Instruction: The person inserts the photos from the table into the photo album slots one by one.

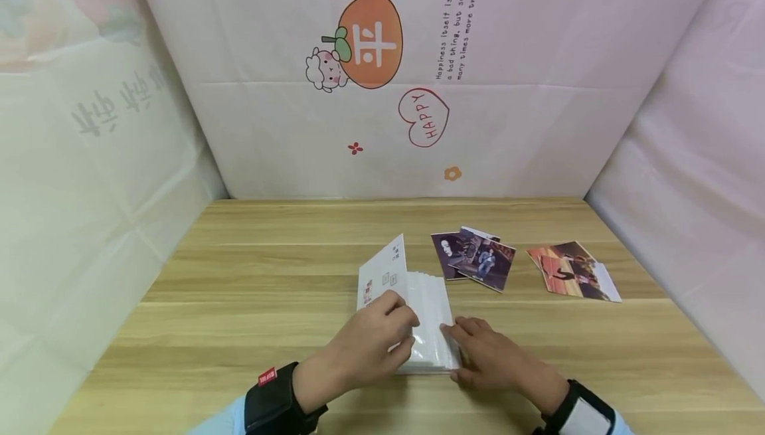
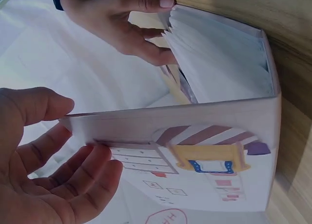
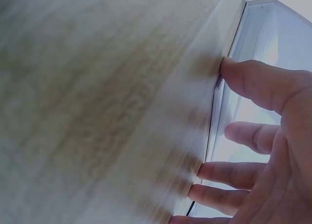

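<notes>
A white photo album (image 1: 431,322) lies on the table with its front cover (image 1: 382,271) raised at a steep angle. Printed drawings, among them a striped awning (image 2: 209,139), decorate that cover in the left wrist view. My left hand (image 1: 373,339) pinches the cover's free edge between thumb and fingers. Clear plastic sleeves (image 2: 214,53) fill the album behind it. At the album's right edge rests my right hand (image 1: 493,355), its fingers spread and fairly straight. In the right wrist view, the thumb and fingertips (image 3: 233,70) touch the album's side and the tabletop.
Beyond the album to the right lie overlapping dark photos (image 1: 478,257). Farther right sits another small group of orange-toned photos (image 1: 576,275). The wood-grain table (image 1: 251,302) is bordered by white cloth walls (image 1: 287,136) at the back and both sides.
</notes>
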The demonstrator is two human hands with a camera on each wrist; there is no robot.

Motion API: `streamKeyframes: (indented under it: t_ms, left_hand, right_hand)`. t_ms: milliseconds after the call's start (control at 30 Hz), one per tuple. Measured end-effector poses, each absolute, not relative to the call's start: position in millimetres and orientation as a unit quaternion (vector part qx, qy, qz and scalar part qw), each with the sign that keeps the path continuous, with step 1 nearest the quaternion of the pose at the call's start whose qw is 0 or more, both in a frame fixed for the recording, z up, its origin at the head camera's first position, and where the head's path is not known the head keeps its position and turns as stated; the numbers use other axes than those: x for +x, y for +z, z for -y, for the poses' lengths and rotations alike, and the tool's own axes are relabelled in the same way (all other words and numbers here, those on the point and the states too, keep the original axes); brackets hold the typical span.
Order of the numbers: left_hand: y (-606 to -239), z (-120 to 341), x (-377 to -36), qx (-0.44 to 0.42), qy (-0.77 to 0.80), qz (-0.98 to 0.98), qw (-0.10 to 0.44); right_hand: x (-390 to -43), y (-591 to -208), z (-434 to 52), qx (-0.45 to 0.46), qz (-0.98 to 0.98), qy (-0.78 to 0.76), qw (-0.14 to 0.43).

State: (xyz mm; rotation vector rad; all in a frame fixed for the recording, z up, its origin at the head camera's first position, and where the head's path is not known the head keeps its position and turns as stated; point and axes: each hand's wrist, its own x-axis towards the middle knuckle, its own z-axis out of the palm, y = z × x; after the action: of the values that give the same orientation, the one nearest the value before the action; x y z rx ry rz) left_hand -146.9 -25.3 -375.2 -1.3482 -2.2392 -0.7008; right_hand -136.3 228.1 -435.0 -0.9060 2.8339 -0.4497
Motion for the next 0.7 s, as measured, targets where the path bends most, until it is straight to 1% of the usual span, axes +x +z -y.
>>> streamKeyframes:
  t_ms: [200, 300, 367, 533, 700]
  left_hand:
    - [-367.8, 37.1, -145.3, -0.451, -0.285, 0.819, 0.210]
    - [-363.3, 44.9, -144.2, -0.430, -0.316, 0.822, 0.196]
    - [-359.9, 50.7, -142.9, -0.412, -0.346, 0.824, 0.177]
    - [-353.1, 63.5, -140.0, -0.351, -0.431, 0.824, 0.109]
    - [-348.0, 73.8, -137.4, -0.285, -0.478, 0.829, 0.057]
  right_hand:
    - [-136.4, -436.1, -228.0, -0.302, -0.939, -0.151, 0.067]
    - [-136.5, -436.1, -228.2, -0.300, -0.939, -0.154, 0.072]
    - [-136.9, -436.0, -228.5, -0.299, -0.938, -0.155, 0.075]
    - [-137.7, -436.1, -228.9, -0.301, -0.937, -0.158, 0.080]
    - [-137.7, -436.0, -228.7, -0.299, -0.937, -0.159, 0.083]
